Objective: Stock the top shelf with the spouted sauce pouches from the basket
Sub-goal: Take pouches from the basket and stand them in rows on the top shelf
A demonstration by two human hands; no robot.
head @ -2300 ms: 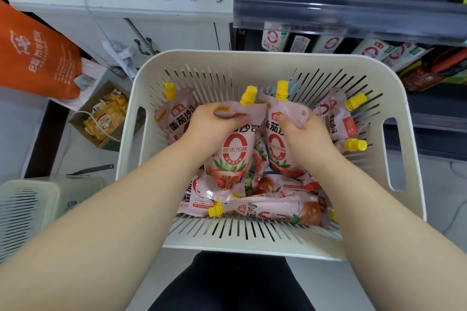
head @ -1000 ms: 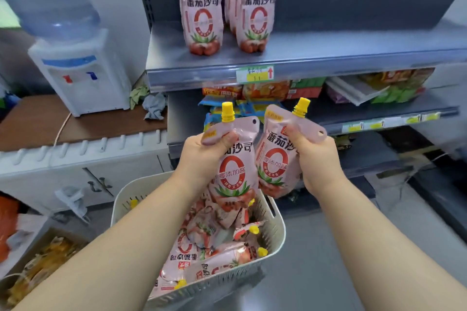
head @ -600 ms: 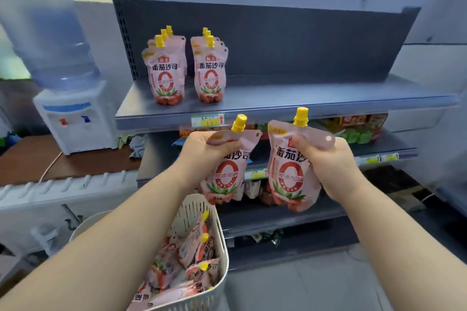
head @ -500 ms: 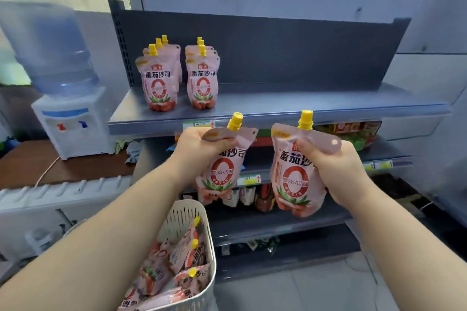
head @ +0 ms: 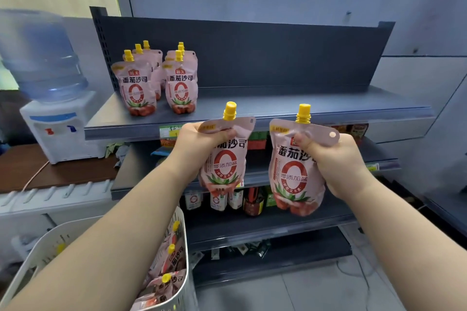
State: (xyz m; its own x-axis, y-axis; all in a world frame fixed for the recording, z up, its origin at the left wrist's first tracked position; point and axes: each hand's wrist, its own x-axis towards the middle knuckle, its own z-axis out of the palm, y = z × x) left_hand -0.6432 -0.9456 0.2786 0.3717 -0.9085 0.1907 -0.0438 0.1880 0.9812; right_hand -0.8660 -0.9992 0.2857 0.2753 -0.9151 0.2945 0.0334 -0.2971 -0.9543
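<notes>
**Pink pouches lifted out of the basket to the top shelf**

Two seconds ago both hands were down among the stock in the basket. Now each holds a pouch in the air just in front of the top shelf's front edge, not yet set down. The left hand grips the left pouch by its crumpled neck under the yellow cap. The right hand clutches the right pouch the same way. Both are soft, bulging packs with a red ring and tomato print. The stocked rows stand at the shelf's left end, and the bare shelf beside them looks like the next placing spot.
</notes>
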